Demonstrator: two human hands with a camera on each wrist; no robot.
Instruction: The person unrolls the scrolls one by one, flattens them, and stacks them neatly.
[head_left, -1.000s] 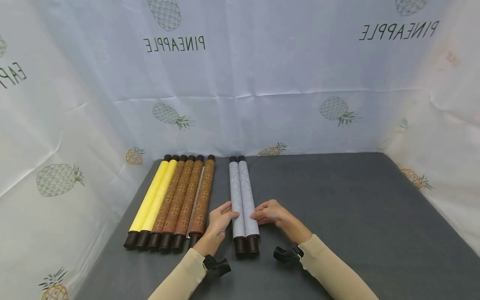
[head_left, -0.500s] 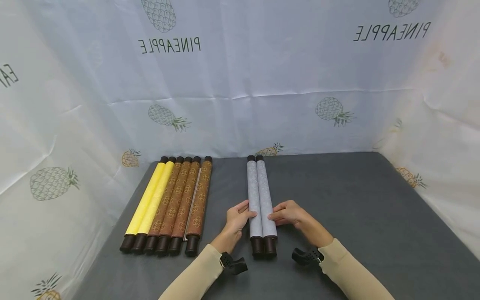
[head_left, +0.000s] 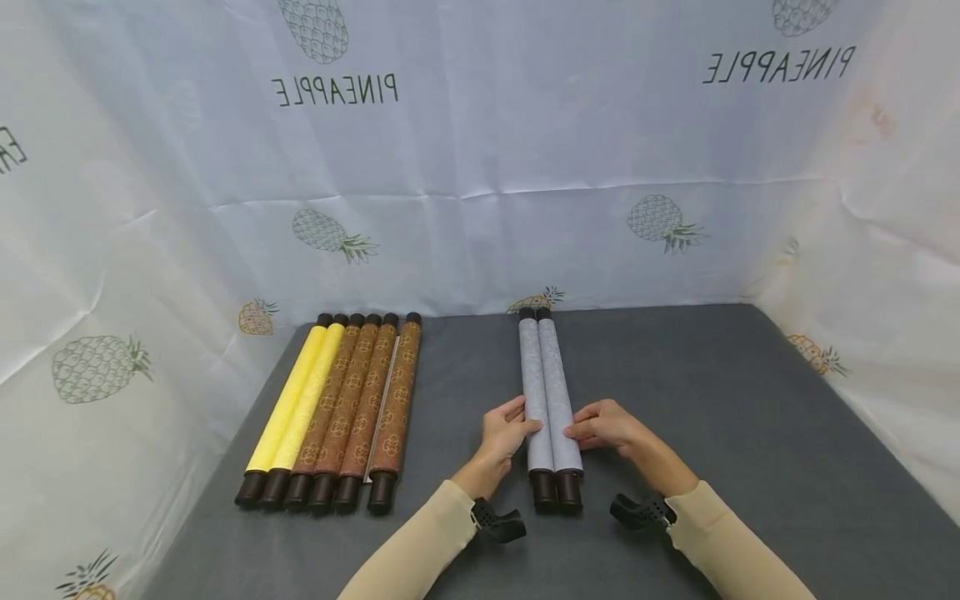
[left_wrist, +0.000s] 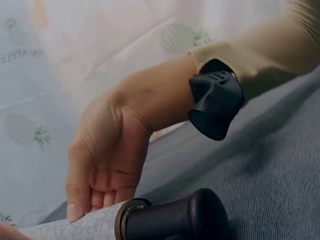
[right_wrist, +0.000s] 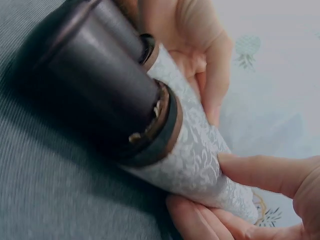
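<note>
Two rolled-up scrolls in pale grey patterned covering, the left grey scroll [head_left: 533, 375] and the right grey scroll [head_left: 556, 375], lie side by side with dark brown end knobs. My left hand [head_left: 500, 440] grips the left one from its outer side, thumb on top, near the close end. From the opposite side my right hand [head_left: 613, 428] pinches the right one, its thumb above and fingers low at the table, as the right wrist view shows. A dark knob [left_wrist: 170, 220] points toward me in the left wrist view. My left fingertips are partly hidden behind the scroll.
On the left of the grey cloth-covered table [head_left: 712, 400] lie two yellow scrolls [head_left: 288, 408] and several brown patterned scrolls [head_left: 397, 392] in a row. The rightmost brown one sits slightly apart. A pineapple-print curtain [head_left: 480, 125] closes off the back and sides.
Both hands have moved the two grey scrolls together to the right, away from the brown scrolls. The grips look the same. The head view has shifted slightly.
</note>
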